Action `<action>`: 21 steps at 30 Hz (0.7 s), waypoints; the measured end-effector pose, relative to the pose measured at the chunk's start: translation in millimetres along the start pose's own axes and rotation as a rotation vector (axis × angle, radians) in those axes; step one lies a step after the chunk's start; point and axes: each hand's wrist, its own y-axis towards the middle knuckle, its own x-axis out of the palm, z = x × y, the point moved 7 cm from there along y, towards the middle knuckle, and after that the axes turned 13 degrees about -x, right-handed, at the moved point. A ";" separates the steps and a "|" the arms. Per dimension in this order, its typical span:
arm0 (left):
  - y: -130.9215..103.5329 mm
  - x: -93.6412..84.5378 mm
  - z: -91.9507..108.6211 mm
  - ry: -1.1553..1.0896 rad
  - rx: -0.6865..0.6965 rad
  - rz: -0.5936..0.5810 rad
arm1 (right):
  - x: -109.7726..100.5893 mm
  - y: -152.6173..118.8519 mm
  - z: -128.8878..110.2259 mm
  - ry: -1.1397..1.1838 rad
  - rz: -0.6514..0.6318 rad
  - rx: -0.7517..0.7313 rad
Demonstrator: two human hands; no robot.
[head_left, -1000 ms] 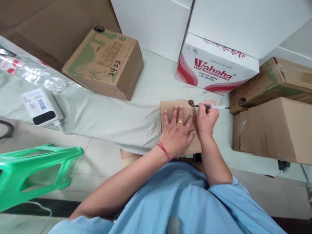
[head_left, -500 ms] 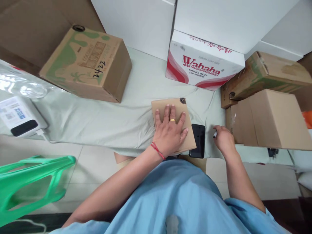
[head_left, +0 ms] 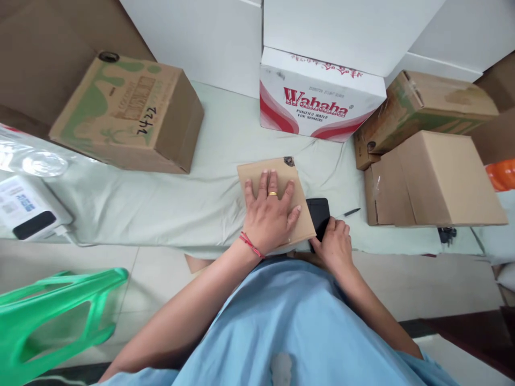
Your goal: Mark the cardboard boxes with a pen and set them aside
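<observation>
My left hand (head_left: 267, 217) lies flat with spread fingers on a brown cardboard piece (head_left: 301, 206), which has a dark mark at its far right corner. Just right of the cardboard is a black phone (head_left: 318, 212) on the pale green cloth. My right hand (head_left: 335, 244) is closed around the phone's near right part, thumb at its near edge and fingers at its right side. A dark pen (head_left: 352, 212) lies on the cloth beyond my right hand, touching neither hand.
Cardboard boxes stand at the back left (head_left: 177, 123) and at the right (head_left: 434, 182). A white and red Wahaha box (head_left: 317, 102) is at the back. A white device (head_left: 32, 206) with a cable lies far left, above a green plastic stool (head_left: 60, 316).
My right hand has let go of the pen, moved left and taken hold of the phone. My left hand stays flat on the cardboard. The camera view has shifted slightly.
</observation>
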 end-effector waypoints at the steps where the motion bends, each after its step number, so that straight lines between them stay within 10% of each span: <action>1: -0.1 0.2 -0.2 0.000 0.000 0.000 | -0.6 1.1 -0.4 0.007 -0.005 0.000; 21: -1.0 -2.6 -0.8 -0.016 0.004 0.008 | -18.6 19.1 55.3 0.621 0.189 0.156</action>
